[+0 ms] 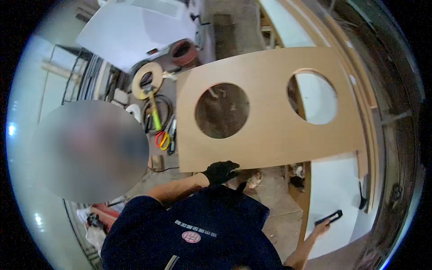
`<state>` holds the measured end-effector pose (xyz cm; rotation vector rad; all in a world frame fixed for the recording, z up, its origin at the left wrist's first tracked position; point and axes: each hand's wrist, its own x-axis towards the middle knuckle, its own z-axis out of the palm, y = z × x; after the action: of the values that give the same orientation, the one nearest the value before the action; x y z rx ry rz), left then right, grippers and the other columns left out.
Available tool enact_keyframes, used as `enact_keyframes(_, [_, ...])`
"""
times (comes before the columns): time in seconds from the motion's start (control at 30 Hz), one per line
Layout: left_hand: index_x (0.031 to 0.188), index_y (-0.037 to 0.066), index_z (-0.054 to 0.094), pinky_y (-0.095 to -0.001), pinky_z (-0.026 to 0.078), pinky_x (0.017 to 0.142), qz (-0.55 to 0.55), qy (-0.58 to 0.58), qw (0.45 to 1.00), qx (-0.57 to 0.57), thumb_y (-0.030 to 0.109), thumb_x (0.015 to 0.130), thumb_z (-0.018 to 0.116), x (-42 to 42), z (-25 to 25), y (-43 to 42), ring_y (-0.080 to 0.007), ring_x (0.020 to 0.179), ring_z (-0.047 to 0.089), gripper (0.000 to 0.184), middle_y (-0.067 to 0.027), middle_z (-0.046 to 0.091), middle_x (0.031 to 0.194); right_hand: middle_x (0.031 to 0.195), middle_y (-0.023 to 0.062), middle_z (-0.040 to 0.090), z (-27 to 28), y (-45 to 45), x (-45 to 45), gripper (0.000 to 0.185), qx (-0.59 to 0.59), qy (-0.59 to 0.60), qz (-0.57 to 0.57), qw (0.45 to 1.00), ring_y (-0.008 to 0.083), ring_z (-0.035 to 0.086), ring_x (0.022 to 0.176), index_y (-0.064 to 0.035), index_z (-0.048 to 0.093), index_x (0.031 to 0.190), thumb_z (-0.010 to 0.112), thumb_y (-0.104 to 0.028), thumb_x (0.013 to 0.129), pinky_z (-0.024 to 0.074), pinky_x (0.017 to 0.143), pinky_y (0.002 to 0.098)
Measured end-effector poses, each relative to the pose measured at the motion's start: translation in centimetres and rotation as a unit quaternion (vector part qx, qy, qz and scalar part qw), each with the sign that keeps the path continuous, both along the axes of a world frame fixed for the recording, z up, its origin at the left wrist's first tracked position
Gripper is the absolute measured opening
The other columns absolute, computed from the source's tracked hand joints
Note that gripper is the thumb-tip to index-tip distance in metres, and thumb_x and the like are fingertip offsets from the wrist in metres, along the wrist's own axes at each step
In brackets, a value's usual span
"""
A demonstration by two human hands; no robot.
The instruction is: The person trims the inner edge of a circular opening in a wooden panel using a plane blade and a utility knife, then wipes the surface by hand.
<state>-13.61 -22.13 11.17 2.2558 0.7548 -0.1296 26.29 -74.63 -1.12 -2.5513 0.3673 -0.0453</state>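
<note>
A large tan wooden board (267, 108) with two round cut-outs spans the middle of the view. At its near edge, my left hand (220, 172) in a black glove is closed on the board's rim, left of centre. Bare and away from the board, my right hand (321, 229) is at the lower right. It grips a black slotted tool (332, 217), held over a white panel (335, 193).
Left of the board lie yellow-red scissors (162, 140), a tape ring (140, 92), a hammer-like tool (154, 112) and coiled cable. A white machine (135, 33) stands at the upper left. Long wooden strips (370, 135) run along the right. A blurred round patch hides the left side.
</note>
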Motion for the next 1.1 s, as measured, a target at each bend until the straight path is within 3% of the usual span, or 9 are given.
enact_keyframes(0.03, [0.125, 0.008, 0.067, -0.049, 0.053, 0.092, 0.036, 0.026, 0.999, -0.006, 0.043, 0.099, 0.057, -1.6, 0.4, 0.4, -0.0406, 0.107, 0.066, 0.045, -0.0211, 0.069, 0.118, 0.086, 0.0241, 0.07, -3.5, -2.6, 1.6, 0.067, -0.072, -0.074, 0.029, 0.994, 0.0404, 0.067, 0.074, 0.0047, 0.064, 0.103, 0.05, -0.061, 0.101, 0.0536, 0.066, 0.0479])
enact_keyframes(0.07, [0.125, 0.007, 0.068, -0.0489, 0.052, 0.092, 0.069, 0.049, 0.996, -0.013, 0.044, 0.098, 0.058, -3.0, 0.6, 0.6, -0.0404, 0.107, 0.066, 0.046, -0.0215, 0.069, 0.117, 0.087, 0.0271, 0.07, 3.6, 1.9, 0.0, 0.071, -0.23, 0.037, 0.029, 0.972, 0.0416, 0.069, 0.082, 0.0051, 0.063, 0.108, 0.047, -0.064, 0.1, 0.0555, 0.068, 0.0495])
enact_keyframes(0.17, [0.131, 0.008, 0.064, -0.0475, 0.052, 0.095, 0.056, 0.085, 0.995, 0.003, 0.044, 0.099, 0.059, -7.0, 0.7, 2.2, -0.0388, 0.11, 0.065, 0.049, -0.0201, 0.066, 0.127, 0.131, 0.0254, 0.062, 8.2, 6.4, 1.2, 0.072, -0.38, 0.047, 0.009, 0.924, 0.0396, 0.06, 0.121, 0.0012, 0.061, 0.125, 0.049, -0.065, 0.098, 0.0513, 0.095, 0.0521])
enact_keyframes(0.27, [0.127, 0.007, 0.067, -0.0458, 0.052, 0.094, 0.043, 0.044, 0.995, 0.078, 0.043, 0.096, 0.063, -11.7, -1.9, 5.9, -0.0351, 0.109, 0.066, 0.048, -0.0174, 0.07, 0.121, 0.145, 0.026, 0.049, 6.6, 11.0, 0.6, 0.067, -0.302, -0.139, 0.178, 0.926, 0.0429, 0.049, 0.132, 0.0009, 0.053, 0.137, 0.052, -0.055, 0.101, 0.0423, 0.108, 0.0543])
enact_keyframes(0.43, [0.126, 0.006, 0.066, -0.0468, 0.05, 0.096, -0.006, 0.019, 0.994, 0.108, 0.04, 0.093, 0.067, -11.5, -0.9, 13.3, -0.0349, 0.11, 0.065, 0.047, -0.0157, 0.069, 0.123, 0.15, 0.0249, 0.045, 8.1, 27.2, -3.2, 0.058, -0.166, -0.126, 0.354, 0.912, 0.0397, 0.042, 0.141, 0.0021, 0.053, 0.137, 0.067, -0.039, 0.098, 0.0402, 0.114, 0.0489])
enact_keyframes(0.53, [0.129, 0.004, 0.062, -0.0517, 0.043, 0.104, -0.004, 0.082, 0.988, 0.131, 0.045, 0.09, 0.07, -11.7, -2.7, 18.1, -0.0386, 0.121, 0.058, 0.057, -0.0188, 0.063, 0.13, 0.159, 0.0263, 0.033, 8.9, 36.7, -5.8, 0.068, -0.023, -0.089, 0.439, 0.894, 0.0451, 0.033, 0.146, 0.0025, 0.046, 0.144, 0.067, -0.04, 0.096, 0.0316, 0.116, 0.0572])
enact_keyframes(0.77, [0.137, -0.002, 0.055, -0.0541, 0.029, 0.119, -0.176, 0.066, 0.959, 0.214, 0.053, 0.084, 0.072, -9.1, -3.0, 28.9, -0.04, 0.14, 0.043, 0.079, -0.0217, 0.055, 0.142, 0.161, 0.0213, 0.03, 6.7, 48.3, -9.3, 0.079, -0.155, -0.127, 0.511, 0.836, 0.0406, 0.024, 0.151, -0.0034, 0.032, 0.154, 0.067, -0.041, 0.093, 0.0206, 0.122, 0.0549])
enact_keyframes(0.97, [0.132, -0.007, 0.055, -0.0546, 0.039, 0.104, -0.158, 0.103, 0.98, 0.067, 0.053, 0.081, 0.075, -6.0, -3.0, 25.7, -0.0422, 0.11, 0.06, 0.082, -0.0231, 0.065, 0.115, 0.161, 0.0203, 0.03, 6.5, 49.3, -9.8, 0.084, -0.206, -0.163, 0.494, 0.829, 0.0391, 0.025, 0.151, -0.0054, 0.03, 0.154, 0.067, -0.046, 0.092, 0.021, 0.122, 0.0548])
enact_keyframes(1.1, [0.132, -0.008, 0.054, -0.0544, 0.044, 0.091, -0.003, 0.007, 0.999, -0.04, 0.053, 0.081, 0.075, -1.4, -4.5, 17.1, -0.0467, 0.079, 0.062, 0.082, -0.0231, 0.066, 0.082, 0.161, 0.0201, 0.031, 6.0, 49.3, -9.6, 0.085, -0.2, -0.163, 0.488, 0.834, 0.0391, 0.025, 0.151, -0.0058, 0.031, 0.154, 0.07, -0.044, 0.089, 0.0217, 0.122, 0.0545])
